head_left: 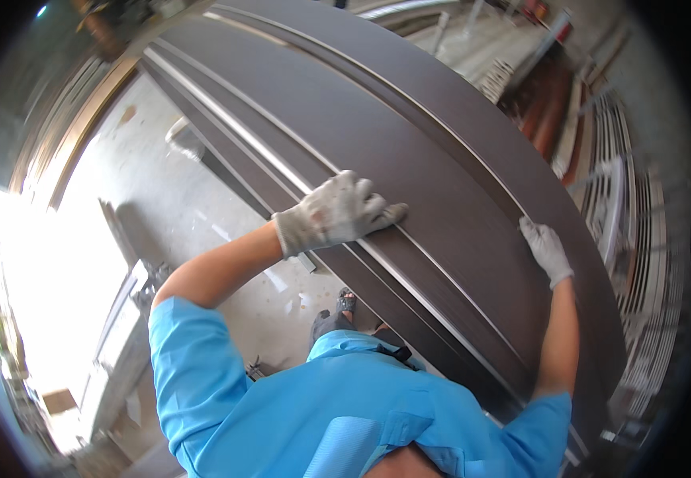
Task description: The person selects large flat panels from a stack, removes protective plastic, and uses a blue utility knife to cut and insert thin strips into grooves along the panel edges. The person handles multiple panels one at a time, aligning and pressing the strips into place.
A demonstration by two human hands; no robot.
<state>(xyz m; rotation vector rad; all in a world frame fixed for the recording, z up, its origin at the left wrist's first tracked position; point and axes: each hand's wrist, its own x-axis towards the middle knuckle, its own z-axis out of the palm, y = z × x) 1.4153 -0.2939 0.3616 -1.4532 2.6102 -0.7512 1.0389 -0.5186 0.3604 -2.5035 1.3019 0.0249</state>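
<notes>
A long dark grey-brown panel [441, 191] with raised edges and grooves stretches diagonally in front of me. My left hand [341, 211], in a stained whitish work glove, lies across a pale metal strip [281, 165] along the near side of the panel. Its fingers bend over the raised edge, and their undersides are hidden. Farther right, my right hand [548, 248], gloved the same way, has its fingers curled at a long groove edge beside the panel's outer band [473, 119]. Its fingertips are partly hidden there.
Long stacked profiles [648, 263] and reddish-brown lengths [551, 119] lie beyond the panel on the right. Below it at left is a concrete floor [150, 147] with a whitish bundle [184, 139]. A metal-framed piece [118, 319] stands at the left, by a bright opening.
</notes>
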